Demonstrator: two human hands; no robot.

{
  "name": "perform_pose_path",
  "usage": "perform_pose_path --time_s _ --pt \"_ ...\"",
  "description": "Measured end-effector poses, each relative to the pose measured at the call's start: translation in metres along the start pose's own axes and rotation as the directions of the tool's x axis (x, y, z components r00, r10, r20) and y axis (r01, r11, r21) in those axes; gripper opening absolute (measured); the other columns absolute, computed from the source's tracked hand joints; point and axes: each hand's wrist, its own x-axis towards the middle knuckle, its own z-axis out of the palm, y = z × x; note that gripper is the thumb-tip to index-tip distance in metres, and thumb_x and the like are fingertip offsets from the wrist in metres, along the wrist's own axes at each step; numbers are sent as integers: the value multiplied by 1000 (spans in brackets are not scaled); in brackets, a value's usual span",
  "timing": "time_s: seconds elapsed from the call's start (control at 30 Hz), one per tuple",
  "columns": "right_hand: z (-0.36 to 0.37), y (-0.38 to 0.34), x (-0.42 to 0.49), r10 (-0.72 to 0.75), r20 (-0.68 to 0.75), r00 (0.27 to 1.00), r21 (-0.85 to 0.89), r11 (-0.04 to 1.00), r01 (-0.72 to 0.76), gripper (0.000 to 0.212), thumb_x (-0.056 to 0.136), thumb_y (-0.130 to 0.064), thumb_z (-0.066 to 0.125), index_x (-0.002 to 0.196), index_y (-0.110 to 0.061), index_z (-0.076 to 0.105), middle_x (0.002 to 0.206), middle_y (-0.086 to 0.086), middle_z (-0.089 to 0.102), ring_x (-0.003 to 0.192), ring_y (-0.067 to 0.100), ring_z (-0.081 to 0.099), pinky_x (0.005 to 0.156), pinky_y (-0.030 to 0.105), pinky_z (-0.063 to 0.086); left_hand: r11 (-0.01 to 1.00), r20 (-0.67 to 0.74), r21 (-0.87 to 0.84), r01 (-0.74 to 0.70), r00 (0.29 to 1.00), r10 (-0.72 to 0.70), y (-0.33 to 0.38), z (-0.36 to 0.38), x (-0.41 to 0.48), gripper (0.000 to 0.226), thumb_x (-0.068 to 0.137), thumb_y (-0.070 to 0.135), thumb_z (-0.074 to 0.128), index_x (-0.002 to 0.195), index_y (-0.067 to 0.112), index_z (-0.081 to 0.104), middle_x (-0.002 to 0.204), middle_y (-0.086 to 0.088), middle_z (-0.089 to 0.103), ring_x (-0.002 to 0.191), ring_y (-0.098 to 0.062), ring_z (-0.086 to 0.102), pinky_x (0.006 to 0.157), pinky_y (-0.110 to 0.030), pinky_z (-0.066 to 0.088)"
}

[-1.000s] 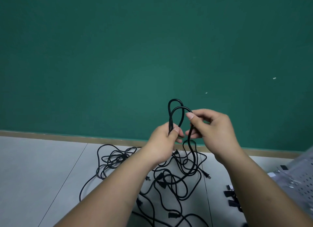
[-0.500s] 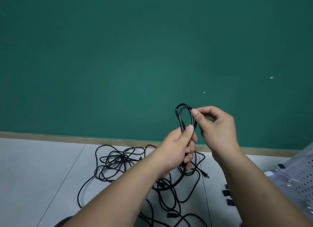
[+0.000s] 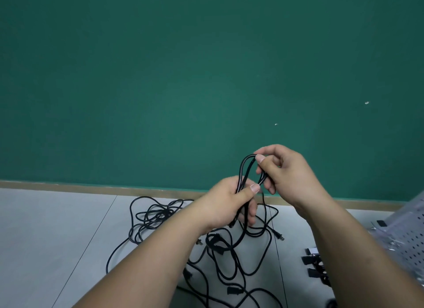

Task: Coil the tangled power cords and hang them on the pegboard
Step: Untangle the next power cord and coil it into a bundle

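Compared with half a second earlier, the left hand (image 3: 226,204) has slid a little lower on the cord loop (image 3: 242,170), so we see more of the loop above its thumb; the right hand (image 3: 289,174) keeps its place at the top.

We see the left hand wrapped around the gathered strands, thumb pressed across them. The right hand pinches the crown of the loop between thumb and forefinger, its other fingers curled beneath. Both hands hold the loop upright in the air, above the far edge of the floor (image 3: 46,238).

Below the hands, the tangled cords (image 3: 156,216) lie on the floor – one knot towards the far edge, left of the hands, and looser loops running to the near edge. A plug (image 3: 280,236) lies at the right of the heap.

The floor is pale grey tile, crossed by a slanting seam (image 3: 91,238) at left and another at right of the cords. A tan baseboard (image 3: 68,186) runs along its far edge, under a plain green wall (image 3: 160,78) with two small pale marks.

At the floor's right edge stands a white pegboard (image 3: 410,243), tilted – black straps (image 3: 314,264) lie just beside it.
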Motion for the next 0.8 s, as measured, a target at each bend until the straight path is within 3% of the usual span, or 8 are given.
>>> perform_pose_path --time_s 0.1,0.2,0.33,0.47,0.57,0.63,0.8 --pt "-1 3 2 -1 27 1000 -85 996 3 22 110 -23 58 131 -29 62 79 9 69 52 21 55 52 34 48 991 -44 128 -37 998 43 -4 0 3 15 113 29 49 119 16 53 66 2 61 55 -23 57 61 -40 54" --pt "-3 4 2 25 53 998 -98 995 -20 18 111 -20 54 117 -21 70 82 6 69 51 17 57 52 33 49 975 -51 214 -52 997 65 -3 -3 2 16 113 31 49 114 15 53 65 2 61 50 -22 53 54 -35 50" --pt "-4 1 -1 -12 42 999 -112 994 17 17 111 -21 55 105 -21 71 81 10 70 49 19 59 53 33 52 988 -35 144 -59 997 65 -1 -3 2 31 113 43 43 110 13 52 71 -8 67 53 -27 58 56 -33 50" --pt "-3 1 -2 -76 0 997 -252 965 73 24 111 -29 54 95 -30 73 69 6 70 44 21 59 50 30 52 997 6 69 17 1000 -18 0 -3 0 29 116 31 37 112 8 54 82 -12 71 68 -28 69 73 -40 58" --pt "1 2 -4 -85 50 995 -223 970 94 23 111 -26 53 111 -39 73 68 6 69 45 20 60 54 31 54 997 -12 17 77 997 -77 -2 -6 1 28 117 26 37 110 7 56 84 -10 69 69 -27 70 79 -40 60" --pt "2 2 -4 -91 73 993 -211 972 105 30 111 -24 53 123 -45 71 68 7 69 46 20 61 57 31 56 994 -23 -28 102 994 -102 -2 -6 2 33 117 31 37 107 9 60 76 -4 61 63 -21 62 75 -40 57" --pt "4 -1 -3 -79 56 995 -127 988 86 29 112 -17 49 120 -31 73 81 5 68 50 22 65 55 31 55 996 -67 -66 58 996 -63 -2 -1 3 41 114 44 40 95 13 59 66 6 36 56 -13 36 71 -41 56"
